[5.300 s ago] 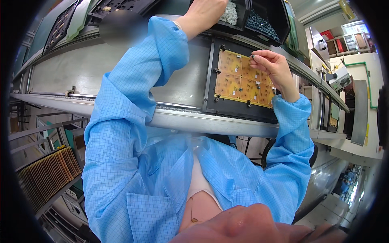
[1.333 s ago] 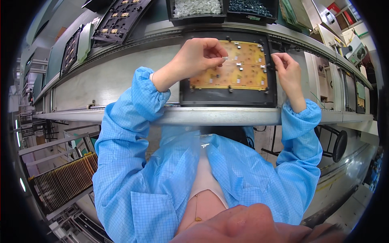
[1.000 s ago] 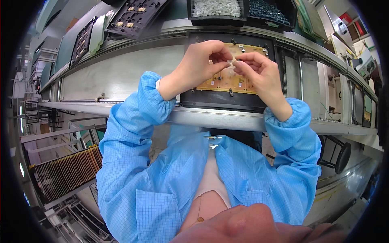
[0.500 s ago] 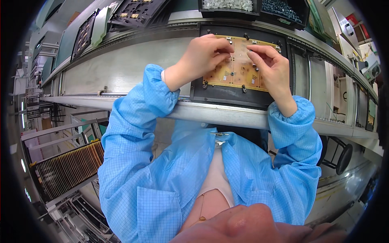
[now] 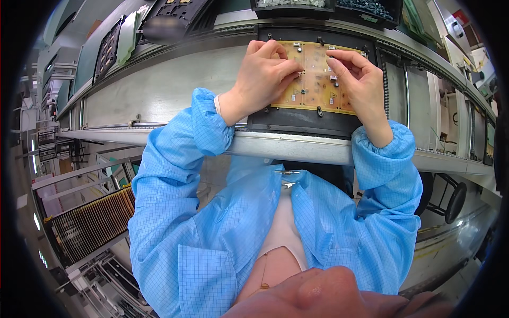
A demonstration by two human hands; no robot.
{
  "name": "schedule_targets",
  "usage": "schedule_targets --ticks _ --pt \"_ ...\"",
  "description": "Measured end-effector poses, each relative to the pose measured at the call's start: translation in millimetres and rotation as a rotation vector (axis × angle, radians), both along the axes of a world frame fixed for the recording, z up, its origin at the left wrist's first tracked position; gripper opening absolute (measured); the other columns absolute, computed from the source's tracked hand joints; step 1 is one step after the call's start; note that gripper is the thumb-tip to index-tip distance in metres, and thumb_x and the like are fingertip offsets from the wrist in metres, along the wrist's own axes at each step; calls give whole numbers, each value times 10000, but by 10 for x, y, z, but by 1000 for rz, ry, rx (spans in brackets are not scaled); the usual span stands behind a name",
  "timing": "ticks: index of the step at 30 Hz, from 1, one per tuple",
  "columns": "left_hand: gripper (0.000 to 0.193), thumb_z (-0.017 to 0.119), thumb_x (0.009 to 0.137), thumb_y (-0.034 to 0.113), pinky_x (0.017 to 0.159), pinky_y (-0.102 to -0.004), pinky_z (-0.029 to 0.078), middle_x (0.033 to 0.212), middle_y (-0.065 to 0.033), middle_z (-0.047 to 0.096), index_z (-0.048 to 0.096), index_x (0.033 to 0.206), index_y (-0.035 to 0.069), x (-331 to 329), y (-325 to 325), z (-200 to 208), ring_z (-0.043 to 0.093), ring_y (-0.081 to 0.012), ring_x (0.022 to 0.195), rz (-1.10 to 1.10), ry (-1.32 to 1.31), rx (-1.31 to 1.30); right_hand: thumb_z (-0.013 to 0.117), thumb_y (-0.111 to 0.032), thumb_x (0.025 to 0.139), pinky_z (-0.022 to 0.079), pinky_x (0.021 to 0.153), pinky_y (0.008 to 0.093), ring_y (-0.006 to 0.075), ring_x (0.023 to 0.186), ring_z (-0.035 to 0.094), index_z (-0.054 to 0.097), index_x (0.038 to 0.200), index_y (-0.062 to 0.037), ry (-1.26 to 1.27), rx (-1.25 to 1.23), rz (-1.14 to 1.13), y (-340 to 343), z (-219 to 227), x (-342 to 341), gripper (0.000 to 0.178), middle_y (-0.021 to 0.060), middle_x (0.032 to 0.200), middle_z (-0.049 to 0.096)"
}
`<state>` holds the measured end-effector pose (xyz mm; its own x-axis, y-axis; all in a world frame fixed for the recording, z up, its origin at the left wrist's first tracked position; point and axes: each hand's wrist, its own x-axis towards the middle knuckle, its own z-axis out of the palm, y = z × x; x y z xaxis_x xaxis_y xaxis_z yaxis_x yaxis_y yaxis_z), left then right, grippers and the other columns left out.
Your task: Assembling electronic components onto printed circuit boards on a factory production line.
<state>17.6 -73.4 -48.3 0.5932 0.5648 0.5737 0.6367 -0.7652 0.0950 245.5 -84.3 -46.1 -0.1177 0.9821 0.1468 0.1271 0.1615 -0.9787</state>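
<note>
A yellow circuit board (image 5: 313,100) lies in a black carrier frame (image 5: 302,123) on the rail line in front of me. Small white and dark components are set on it. My left hand (image 5: 265,74) is over the board's left half, thumb and forefinger pinched close to its surface near the middle. Over the right half, my right hand (image 5: 361,82) bends its thumb and forefinger together near the far right part of the board. Whatever either pinch holds is too small or hidden to make out.
Beyond the board stand a black bin of white parts (image 5: 289,4) and a bin of dark blue parts (image 5: 366,9). Black trays (image 5: 175,18) lean at the far left. A metal rail (image 5: 291,146) runs along the near side. A rack of boards (image 5: 95,225) stands lower left.
My left hand has turned a little, its fingertips shifting slightly left and nearer. The right hand's fingertips have moved slightly away from me and to the right.
</note>
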Motion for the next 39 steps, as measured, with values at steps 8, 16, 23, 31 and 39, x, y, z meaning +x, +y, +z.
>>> schedule_targets --ticks 8,16,23,31,39 --pt "150 775 734 198 833 -357 366 776 63 639 697 860 176 25 -14 -107 554 -166 915 36 -35 13 688 -127 925 510 765 202 64 855 624 698 1117 -5 -9 4 10 15 -34 16 227 31 979 697" --pt "173 762 703 190 827 -368 394 885 42 643 718 870 179 132 -37 -129 556 -203 958 76 42 97 685 -125 926 507 756 198 60 846 621 693 1128 -4 -16 -19 -1 29 -77 102 235 31 970 697" --pt "115 722 756 168 815 -395 425 942 -5 618 703 866 140 129 -127 2 551 -256 931 -102 -110 -153 673 -136 936 501 757 199 58 837 611 692 1135 -9 63 -51 -16 -6 -59 134 237 33 981 693" --pt "103 697 788 164 758 -378 442 842 -39 613 652 871 123 239 83 -17 590 -239 870 -61 39 -105 637 -126 956 511 839 261 131 919 624 599 1239 16 536 -486 246 -39 -139 358 319 80 1034 668" --pt "118 630 836 179 761 -434 514 844 -116 655 669 835 68 192 1225 377 639 -307 892 222 67 223 649 -94 939 566 854 286 181 907 675 606 1183 5 534 -538 263 -73 -83 269 267 115 1056 680"
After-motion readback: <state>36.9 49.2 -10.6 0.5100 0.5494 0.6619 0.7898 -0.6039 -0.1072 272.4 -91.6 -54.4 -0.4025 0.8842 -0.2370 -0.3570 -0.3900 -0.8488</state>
